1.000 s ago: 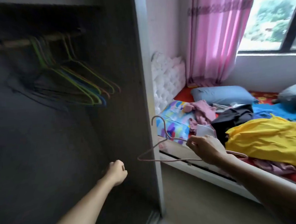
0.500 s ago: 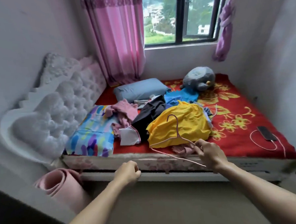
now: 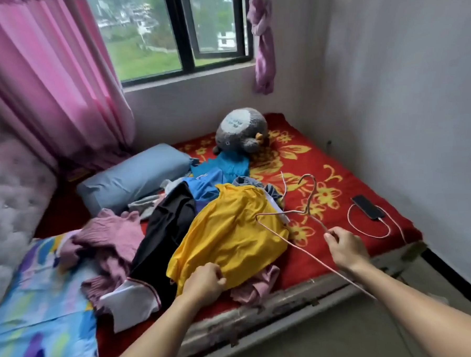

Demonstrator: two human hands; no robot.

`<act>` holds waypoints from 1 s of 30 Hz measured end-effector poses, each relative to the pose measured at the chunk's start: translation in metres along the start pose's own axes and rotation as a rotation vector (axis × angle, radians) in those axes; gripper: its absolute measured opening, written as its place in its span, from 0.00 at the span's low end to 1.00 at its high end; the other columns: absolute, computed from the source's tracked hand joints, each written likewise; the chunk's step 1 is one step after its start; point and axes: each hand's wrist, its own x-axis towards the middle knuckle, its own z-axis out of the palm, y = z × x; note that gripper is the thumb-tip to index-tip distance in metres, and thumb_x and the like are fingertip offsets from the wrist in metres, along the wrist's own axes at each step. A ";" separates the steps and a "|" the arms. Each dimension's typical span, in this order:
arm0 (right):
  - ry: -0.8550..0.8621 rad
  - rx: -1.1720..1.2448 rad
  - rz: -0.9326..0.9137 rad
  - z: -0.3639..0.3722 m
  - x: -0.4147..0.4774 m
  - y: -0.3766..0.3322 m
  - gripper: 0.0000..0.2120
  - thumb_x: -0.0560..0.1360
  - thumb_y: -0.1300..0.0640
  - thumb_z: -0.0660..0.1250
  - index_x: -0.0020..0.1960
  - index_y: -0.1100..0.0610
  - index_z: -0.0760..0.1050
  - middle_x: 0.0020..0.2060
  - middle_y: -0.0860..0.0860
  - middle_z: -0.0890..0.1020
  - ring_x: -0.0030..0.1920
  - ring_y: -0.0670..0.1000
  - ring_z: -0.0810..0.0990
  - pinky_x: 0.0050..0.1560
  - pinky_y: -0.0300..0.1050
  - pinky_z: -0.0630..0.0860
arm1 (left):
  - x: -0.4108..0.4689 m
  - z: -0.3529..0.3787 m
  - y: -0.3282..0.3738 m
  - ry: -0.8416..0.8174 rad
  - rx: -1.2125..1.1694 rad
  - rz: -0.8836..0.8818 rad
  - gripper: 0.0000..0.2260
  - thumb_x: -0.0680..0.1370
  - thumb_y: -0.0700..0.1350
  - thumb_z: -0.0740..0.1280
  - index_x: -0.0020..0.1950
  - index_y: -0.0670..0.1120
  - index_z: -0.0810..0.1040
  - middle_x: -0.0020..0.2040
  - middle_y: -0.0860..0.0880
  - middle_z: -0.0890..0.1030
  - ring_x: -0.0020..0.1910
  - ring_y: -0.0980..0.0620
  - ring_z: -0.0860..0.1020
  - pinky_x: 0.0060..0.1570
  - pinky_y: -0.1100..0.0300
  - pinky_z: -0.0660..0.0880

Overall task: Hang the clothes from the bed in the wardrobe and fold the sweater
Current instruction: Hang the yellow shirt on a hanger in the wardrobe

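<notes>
Right hand [image 3: 344, 250] is up over the near right part of the bed [image 3: 309, 264], thumb and fingers pinching one sloping arm of a thin pink wire hanger [image 3: 308, 211]. The hook points toward the far wall and the long bottom bar runs back past the wrist. Left hand [image 3: 204, 282] is down on the near hem of the yellow garment [image 3: 229, 233] with its fingers curled; I cannot tell if any cloth is caught in them. That yellow piece tops the heap in the middle of the red flowered sheet. A black garment [image 3: 166, 231] lies just left of it, touching, and a mauve ribbed top [image 3: 114, 239] is farther left. Blue clothes [image 3: 215, 184] sit behind, toward the window. A blue-grey pillow [image 3: 136, 178] sits far left and a grey plush toy [image 3: 241, 131] by the far wall. On the right, a phone [image 3: 367, 207] lies on its white cable [image 3: 368, 235], well apart from the heap.
</notes>
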 end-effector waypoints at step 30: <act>-0.188 0.281 0.845 0.199 0.472 0.225 0.11 0.76 0.60 0.62 0.52 0.64 0.79 0.45 0.62 0.82 0.46 0.62 0.81 0.50 0.56 0.79 | 0.515 0.143 0.194 -0.167 0.305 0.123 0.14 0.78 0.45 0.60 0.64 0.50 0.73 0.58 0.48 0.72 0.58 0.46 0.72 0.49 0.53 0.71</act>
